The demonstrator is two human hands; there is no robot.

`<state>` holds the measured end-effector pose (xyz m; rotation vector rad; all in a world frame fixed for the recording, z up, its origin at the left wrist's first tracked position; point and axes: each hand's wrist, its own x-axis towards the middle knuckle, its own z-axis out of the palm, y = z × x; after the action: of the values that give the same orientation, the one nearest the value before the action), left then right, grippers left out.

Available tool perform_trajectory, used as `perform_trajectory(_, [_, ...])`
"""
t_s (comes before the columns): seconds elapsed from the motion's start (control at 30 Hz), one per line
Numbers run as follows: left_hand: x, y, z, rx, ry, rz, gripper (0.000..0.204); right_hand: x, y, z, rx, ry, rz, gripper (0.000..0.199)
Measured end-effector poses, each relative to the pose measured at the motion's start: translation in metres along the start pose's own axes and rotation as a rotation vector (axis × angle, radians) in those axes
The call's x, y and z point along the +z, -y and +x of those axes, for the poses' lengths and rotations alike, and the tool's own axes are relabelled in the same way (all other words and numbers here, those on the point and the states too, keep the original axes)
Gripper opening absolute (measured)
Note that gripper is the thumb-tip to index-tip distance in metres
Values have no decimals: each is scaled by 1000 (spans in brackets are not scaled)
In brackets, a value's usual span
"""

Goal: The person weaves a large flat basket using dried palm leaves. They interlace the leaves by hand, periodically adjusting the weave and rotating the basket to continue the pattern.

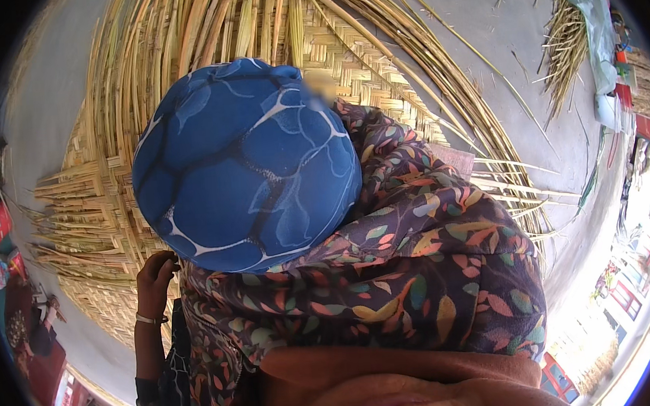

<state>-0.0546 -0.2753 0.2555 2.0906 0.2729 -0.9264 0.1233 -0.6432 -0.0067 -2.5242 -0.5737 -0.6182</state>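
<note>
Left hand [155, 280], fingers curled, at the woven mat's [95, 217] frayed edge; right hand hidden.

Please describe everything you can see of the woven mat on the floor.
The woven mat looks made of flat, pale yellow straw-like strips, plaited in a criss-cross pattern. It lies flat on the grey floor. It is unfinished: long loose strips fan out from its upper and right edges, and short ends stick out on the left. A blue patterned cloth and a leaf-print garment hide its middle. The left hand is raised before its lower edge.
</note>
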Motion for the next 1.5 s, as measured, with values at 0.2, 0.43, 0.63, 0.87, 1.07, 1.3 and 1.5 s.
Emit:
perform_trajectory(0.2, [-12,12,-6,-48,-10,-74,28,-56,-5,17,91,35,-81,37])
perform_trajectory(0.43, [-20,27,-6,-24,-23,-144,30,-116,-88,3,648,255,-525,28])
perform_trajectory(0.63, [-28,34,-3,-10,2,-134,29,-129,-90,21,805,251,-29,20])
perform_trajectory(0.87, [-46,48,-3,41,-15,-63,35,-114,-53,47,1031,124,1012,27])
perform_trajectory(1.07, [-41,35,-4,47,-14,-67,34,-68,-90,15,782,408,363,34])
perform_trajectory(1.3, [-37,57,-13,21,-24,-75,35,-75,-89,27,1033,294,834,25])
perform_trajectory(1.5, [-39,37,-2,61,4,-100,32,-97,-96,29,1043,-20,947,14])
